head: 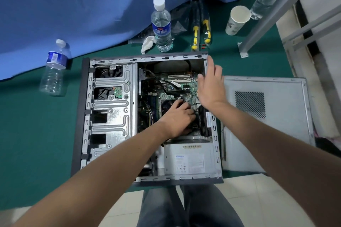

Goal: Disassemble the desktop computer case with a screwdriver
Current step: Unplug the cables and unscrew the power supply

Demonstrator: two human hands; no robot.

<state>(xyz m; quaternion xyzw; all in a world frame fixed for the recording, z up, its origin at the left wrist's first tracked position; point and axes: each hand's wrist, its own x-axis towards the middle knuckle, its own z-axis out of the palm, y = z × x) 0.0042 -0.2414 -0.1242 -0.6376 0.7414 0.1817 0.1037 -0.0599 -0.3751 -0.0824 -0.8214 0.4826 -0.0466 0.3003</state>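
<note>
Head view:
Computer case [110, 116]: lies open on its side on the green mat [27, 134], side panel [267, 125] just beside it, right.
Left hand [178, 116]: my fingers curl down on the black cooler; grip unclear.
Right hand [210, 86]: fingers straight, spread, holding nothing, above the motherboard [175, 88].
Screwdrivers [201, 31]: yellow-handled, beyond the case.

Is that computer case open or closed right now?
Open. The computer case lies on its side with its circuit board exposed, and the side panel lies flat on the floor beside it.
</note>
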